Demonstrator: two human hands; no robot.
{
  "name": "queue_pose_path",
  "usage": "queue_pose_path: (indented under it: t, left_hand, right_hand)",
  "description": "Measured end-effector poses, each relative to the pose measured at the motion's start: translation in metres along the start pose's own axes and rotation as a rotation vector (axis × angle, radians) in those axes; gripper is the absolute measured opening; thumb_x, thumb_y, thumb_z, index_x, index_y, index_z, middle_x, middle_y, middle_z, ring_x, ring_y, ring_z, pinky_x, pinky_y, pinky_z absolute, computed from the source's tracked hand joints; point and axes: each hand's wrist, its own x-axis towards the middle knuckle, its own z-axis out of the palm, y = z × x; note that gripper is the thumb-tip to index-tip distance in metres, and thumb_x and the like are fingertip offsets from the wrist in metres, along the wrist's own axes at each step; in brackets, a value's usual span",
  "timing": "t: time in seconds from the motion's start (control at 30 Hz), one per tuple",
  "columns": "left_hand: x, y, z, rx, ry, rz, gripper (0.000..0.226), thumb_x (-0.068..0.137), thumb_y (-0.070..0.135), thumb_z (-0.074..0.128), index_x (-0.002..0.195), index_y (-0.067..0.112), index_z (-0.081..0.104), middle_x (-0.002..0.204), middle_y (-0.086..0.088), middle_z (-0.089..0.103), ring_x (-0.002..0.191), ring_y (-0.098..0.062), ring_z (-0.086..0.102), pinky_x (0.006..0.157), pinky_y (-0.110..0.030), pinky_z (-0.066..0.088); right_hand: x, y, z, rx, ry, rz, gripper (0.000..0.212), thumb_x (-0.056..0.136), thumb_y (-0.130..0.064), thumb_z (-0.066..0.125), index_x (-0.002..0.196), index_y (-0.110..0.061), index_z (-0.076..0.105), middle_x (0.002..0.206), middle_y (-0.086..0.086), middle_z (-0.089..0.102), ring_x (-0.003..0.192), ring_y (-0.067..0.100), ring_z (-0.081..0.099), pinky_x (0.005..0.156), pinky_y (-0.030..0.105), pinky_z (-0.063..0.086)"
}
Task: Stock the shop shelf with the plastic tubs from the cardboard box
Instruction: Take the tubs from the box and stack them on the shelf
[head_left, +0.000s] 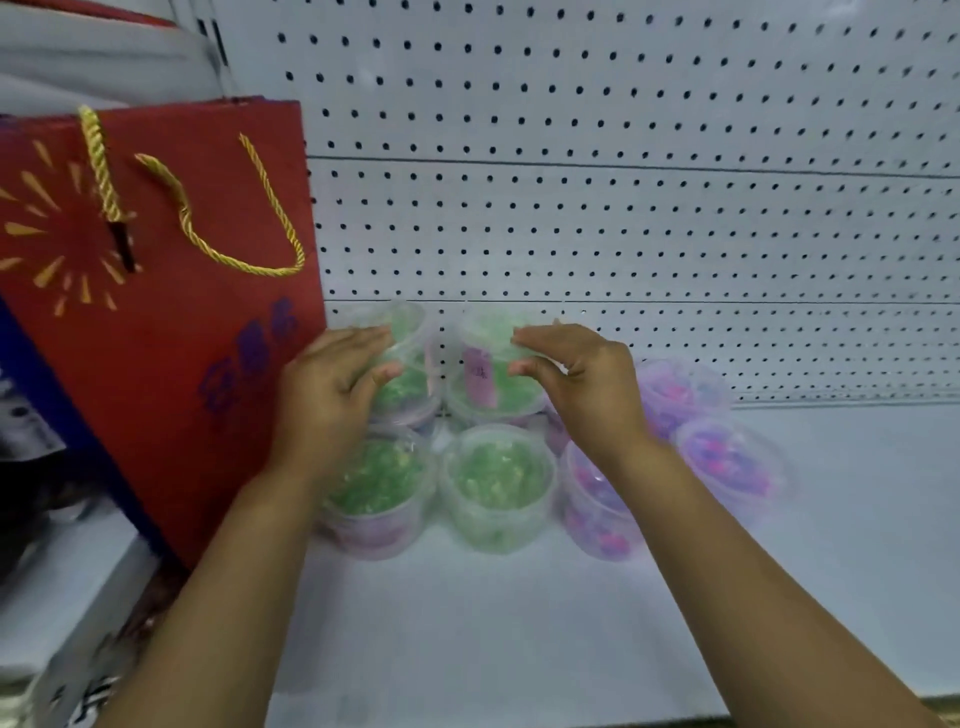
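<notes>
Clear plastic tubs stand on the white shelf (467, 623) against the pegboard. My left hand (322, 395) grips the side of a green-filled tub (408, 319) that sits on top of another green tub (410, 389) in the back row. My right hand (592, 384) grips a second green tub (485, 330), stacked on a green tub with a pink label (498, 395). Two more green tubs (379, 483) (498, 483) stand in front. The cardboard box is out of view.
Three tubs with pink and purple contents (597, 499) (727, 457) (680, 389) stand to the right of the green ones. A red paper bag with gold rope handles (156, 312) leans at the left. White pegboard (623, 208) backs the shelf.
</notes>
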Motion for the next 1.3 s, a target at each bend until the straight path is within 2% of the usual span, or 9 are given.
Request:
queue_pose_path:
  t: [0.07, 0.27, 0.33, 0.43, 0.5, 0.67, 0.77, 1.07, 1.3]
  left_hand:
    - [0.001, -0.006, 0.002, 0.015, -0.008, 0.002, 0.033, 0.082, 0.009, 0.077, 0.114, 0.005, 0.074, 0.117, -0.009, 0.073, 0.114, -0.02, 0.064, 0.106, -0.033, 0.046]
    - [0.005, -0.013, 0.004, -0.033, -0.111, -0.036, 0.037, 0.082, 0.006, 0.078, 0.118, 0.009, 0.073, 0.123, -0.003, 0.068, 0.121, -0.008, 0.057, 0.108, -0.013, 0.037]
    - [0.008, -0.012, 0.003, -0.038, -0.12, -0.06, 0.037, 0.082, 0.008, 0.078, 0.119, 0.012, 0.073, 0.123, -0.002, 0.066, 0.121, -0.009, 0.057, 0.11, -0.018, 0.038]
    - [0.01, -0.012, 0.002, 0.044, -0.146, 0.003, 0.034, 0.083, 0.013, 0.078, 0.116, 0.013, 0.073, 0.12, 0.0, 0.066, 0.116, -0.016, 0.06, 0.108, -0.035, 0.045]
    - [0.01, -0.013, 0.001, 0.105, -0.168, 0.047, 0.031, 0.086, 0.017, 0.076, 0.116, 0.014, 0.07, 0.122, 0.001, 0.066, 0.117, -0.018, 0.058, 0.106, -0.043, 0.046]
    - [0.005, -0.004, -0.003, 0.166, -0.17, 0.014, 0.046, 0.083, 0.039, 0.068, 0.122, 0.017, 0.069, 0.129, -0.008, 0.061, 0.125, -0.025, 0.054, 0.108, -0.048, 0.043]
    - [0.001, 0.008, -0.008, 0.164, -0.123, 0.061, 0.048, 0.081, 0.039, 0.067, 0.122, 0.014, 0.069, 0.127, -0.009, 0.064, 0.125, -0.027, 0.055, 0.107, -0.05, 0.043]
    - [-0.041, 0.039, -0.013, 0.023, -0.185, 0.16, 0.043, 0.082, 0.037, 0.069, 0.116, 0.011, 0.07, 0.119, -0.004, 0.07, 0.116, -0.025, 0.059, 0.101, -0.027, 0.041]
    - [-0.1, 0.061, 0.003, -0.119, -0.445, 0.345, 0.047, 0.086, 0.04, 0.068, 0.119, 0.007, 0.068, 0.122, -0.006, 0.069, 0.116, -0.025, 0.059, 0.103, -0.034, 0.043]
  right_hand:
    - [0.0, 0.003, 0.006, 0.012, -0.034, -0.007, 0.022, 0.084, -0.008, 0.076, 0.106, -0.007, 0.078, 0.112, 0.002, 0.074, 0.107, 0.0, 0.059, 0.107, 0.011, 0.036]
    - [0.004, 0.008, 0.017, -0.022, -0.08, -0.02, 0.022, 0.084, -0.011, 0.078, 0.106, -0.009, 0.078, 0.114, 0.004, 0.074, 0.111, 0.014, 0.065, 0.101, 0.004, 0.034]
    - [0.003, 0.007, 0.018, -0.034, -0.086, -0.023, 0.024, 0.084, -0.015, 0.079, 0.107, -0.009, 0.078, 0.115, 0.005, 0.074, 0.111, 0.016, 0.066, 0.104, 0.004, 0.031]
    - [0.003, 0.004, 0.016, -0.043, -0.121, -0.016, 0.029, 0.086, -0.021, 0.078, 0.112, -0.009, 0.076, 0.12, 0.004, 0.072, 0.117, 0.015, 0.063, 0.112, 0.016, 0.032]
    - [0.002, 0.001, 0.011, -0.082, -0.171, -0.009, 0.036, 0.087, -0.028, 0.076, 0.119, -0.012, 0.073, 0.126, 0.003, 0.069, 0.123, 0.015, 0.059, 0.111, 0.013, 0.03]
    - [-0.002, -0.013, -0.002, -0.235, -0.288, -0.001, 0.055, 0.09, -0.042, 0.07, 0.14, -0.021, 0.057, 0.147, -0.004, 0.053, 0.138, 0.012, 0.044, 0.114, 0.029, 0.035]
    - [-0.008, -0.023, -0.011, -0.288, -0.288, 0.022, 0.06, 0.091, -0.046, 0.068, 0.145, -0.025, 0.051, 0.149, -0.008, 0.05, 0.139, 0.009, 0.041, 0.11, 0.02, 0.03]
    - [-0.071, -0.063, -0.033, -0.321, -0.132, 0.209, 0.069, 0.087, -0.051, 0.07, 0.147, -0.028, 0.046, 0.146, -0.012, 0.052, 0.136, 0.006, 0.043, 0.104, 0.017, 0.029]
    - [-0.179, -0.11, -0.065, -0.456, 0.073, 0.372, 0.056, 0.086, -0.044, 0.074, 0.135, -0.02, 0.061, 0.135, -0.007, 0.062, 0.125, 0.012, 0.055, 0.106, 0.023, 0.04]
